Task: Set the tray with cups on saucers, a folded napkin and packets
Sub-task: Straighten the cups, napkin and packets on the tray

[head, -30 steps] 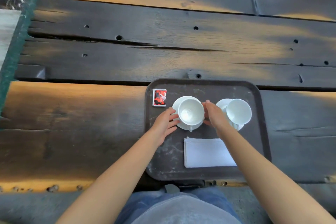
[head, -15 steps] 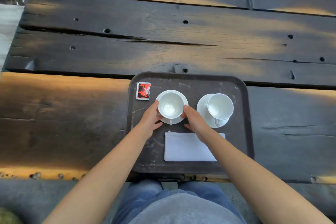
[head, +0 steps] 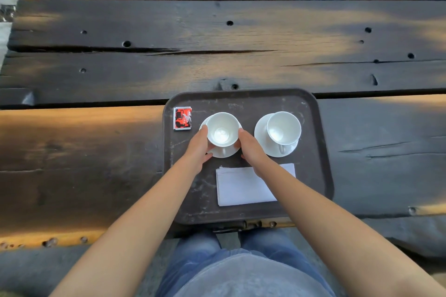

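A dark brown tray (head: 321, 152) lies on the wooden table near me. On it stand two white cups on saucers: the left cup (head: 222, 129) on its saucer (head: 225, 152) and the right cup (head: 283, 128) on its saucer (head: 261, 135). My left hand (head: 196, 150) touches the left side of the left cup and saucer with fairly straight fingers. My right hand (head: 251, 149) touches the right side the same way. A folded white napkin (head: 241, 188) lies in front of the cups, partly under my right forearm. A red and black packet (head: 182, 118) sits in the tray's far left corner.
The table (head: 217, 60) is made of dark, worn planks with gaps and holes. Its near edge (head: 48, 240) runs just under the tray's front rim. My lap in blue jeans (head: 241, 265) is below the tray.
Both hands stay at the sides of the left cup and saucer, now with fingers closer against it. The camera view has shifted, so the tray sits more central.
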